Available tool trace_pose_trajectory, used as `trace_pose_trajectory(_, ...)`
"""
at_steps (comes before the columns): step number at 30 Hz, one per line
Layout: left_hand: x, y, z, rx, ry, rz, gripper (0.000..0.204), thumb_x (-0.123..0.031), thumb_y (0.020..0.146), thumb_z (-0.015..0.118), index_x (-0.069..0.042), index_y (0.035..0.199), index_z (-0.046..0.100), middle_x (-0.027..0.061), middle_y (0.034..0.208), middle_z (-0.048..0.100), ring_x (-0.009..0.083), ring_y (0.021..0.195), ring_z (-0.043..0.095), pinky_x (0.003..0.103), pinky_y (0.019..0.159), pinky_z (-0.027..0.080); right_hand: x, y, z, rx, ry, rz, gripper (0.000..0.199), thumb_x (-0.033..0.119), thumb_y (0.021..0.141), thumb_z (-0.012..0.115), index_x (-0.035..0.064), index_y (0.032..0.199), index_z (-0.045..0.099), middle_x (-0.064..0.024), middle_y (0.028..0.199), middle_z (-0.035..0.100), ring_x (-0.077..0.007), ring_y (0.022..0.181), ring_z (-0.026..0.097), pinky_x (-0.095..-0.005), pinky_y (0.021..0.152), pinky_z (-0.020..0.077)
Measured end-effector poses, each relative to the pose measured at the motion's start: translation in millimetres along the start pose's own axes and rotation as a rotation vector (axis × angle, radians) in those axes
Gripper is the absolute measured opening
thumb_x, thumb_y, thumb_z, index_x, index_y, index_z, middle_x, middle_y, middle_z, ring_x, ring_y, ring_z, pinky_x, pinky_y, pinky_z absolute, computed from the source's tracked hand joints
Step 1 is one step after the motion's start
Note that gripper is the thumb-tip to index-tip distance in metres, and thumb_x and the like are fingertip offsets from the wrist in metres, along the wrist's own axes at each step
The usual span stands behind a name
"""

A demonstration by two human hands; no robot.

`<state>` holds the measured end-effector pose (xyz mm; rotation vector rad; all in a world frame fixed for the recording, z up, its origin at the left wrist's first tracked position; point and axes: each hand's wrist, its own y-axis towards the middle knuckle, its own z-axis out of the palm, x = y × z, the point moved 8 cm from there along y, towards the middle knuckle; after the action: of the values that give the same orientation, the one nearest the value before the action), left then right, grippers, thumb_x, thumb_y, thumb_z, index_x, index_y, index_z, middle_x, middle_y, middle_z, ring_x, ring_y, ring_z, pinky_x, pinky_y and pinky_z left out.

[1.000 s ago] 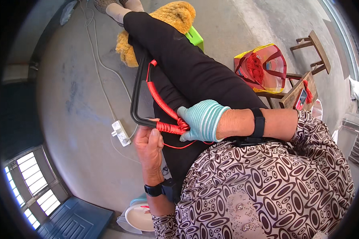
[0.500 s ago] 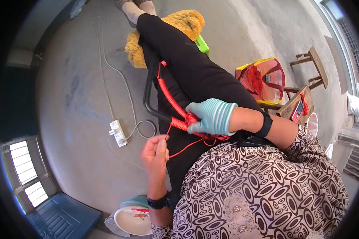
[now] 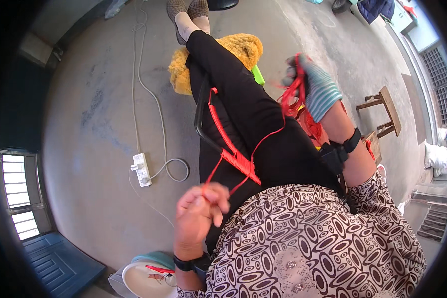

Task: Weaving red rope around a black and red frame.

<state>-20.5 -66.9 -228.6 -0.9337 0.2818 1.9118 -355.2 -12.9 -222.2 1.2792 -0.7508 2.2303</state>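
A black curved frame (image 3: 200, 124) partly wrapped in red cord (image 3: 228, 144) lies across my lap on black trousers. My left hand (image 3: 201, 213), bare, is closed and pinches a thin red cord strand near my chest. My right hand (image 3: 315, 89), in a blue-grey striped glove, is raised to the right and grips a bunch of red cord (image 3: 292, 97). A taut red strand (image 3: 265, 139) runs from that hand down to the wrapped part of the frame.
A white power strip (image 3: 142, 170) with a white cable lies on the concrete floor to the left. A yellow fluffy cushion (image 3: 236, 52) sits under my legs. A wooden stool (image 3: 382, 111) stands at right. A white bowl (image 3: 144, 278) is at the bottom edge.
My right hand has lifted off the frame and pulled up and right, drawing the red cord taut. My left hand has dropped lower toward my chest, still pinching the strand.
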Motion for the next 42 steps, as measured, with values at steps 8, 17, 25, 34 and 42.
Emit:
trace_pose_trajectory(8,-29.4,65.4,-35.4,-0.287,0.278,0.245,0.032,-0.005,0.092,0.056,0.0,0.124,0.056,0.0104,0.122,0.06,0.0176,0.097,0.062,0.026,0.064,0.053,-30.9,-37.3,121.9,0.231,-1.129,-0.539,0.025,0.032,0.086,0.066,0.008,0.093,0.069,-0.0159,0.082,0.063,-0.0312,0.075,0.064,-0.0391,0.069,0.0512)
trace_pose_trajectory(17,19.4,68.8,-52.8,-0.314,0.127,0.008,0.019,-0.011,0.092,0.058,-0.002,0.109,0.06,0.0019,0.086,0.063,0.008,0.071,0.056,0.023,0.054,0.044,-81.2,-50.2,120.1,0.441,-0.746,-0.01,0.051,0.025,0.089,0.065,-0.0016,0.129,0.047,-0.0147,0.086,0.067,-0.0216,0.076,0.066,-0.0328,0.071,0.0519)
trace_pose_trajectory(25,-40.6,13.2,-42.2,-0.265,0.856,-0.221,0.011,-0.004,0.084,0.062,-0.002,0.094,0.061,0.001,0.081,0.062,0.0047,0.071,0.055,0.022,0.058,0.042,-26.1,-57.0,132.7,0.444,-0.955,-0.343,0.059,0.029,0.081,0.073,-0.0023,0.125,0.051,-0.0191,0.101,0.066,-0.0302,0.095,0.066,-0.0366,0.084,0.0527)
trace_pose_trajectory(34,-101.7,-35.8,-8.6,-0.415,0.755,-0.035,0.029,-0.002,0.081,0.064,-0.001,0.109,0.058,0.0035,0.081,0.062,0.0063,0.062,0.055,0.023,0.052,0.044,-2.0,-91.2,185.2,0.708,-1.183,-0.858,0.069,0.035,0.071,0.078,0.0,0.124,0.052,-0.0187,0.117,0.058,-0.0367,0.108,0.057,-0.0413,0.096,0.0444)
trace_pose_trajectory(42,-74.1,-64.2,3.3,-0.053,1.25,-0.443,0.048,0.0,0.08,0.065,-0.006,0.126,0.053,0.0099,0.076,0.07,0.0133,0.055,0.06,0.03,0.055,0.049,-11.3,-93.1,183.4,0.776,-1.268,-0.823,0.069,0.03,0.07,0.079,0.0003,0.125,0.051,-0.0189,0.119,0.057,-0.0365,0.11,0.056,-0.0417,0.097,0.044)
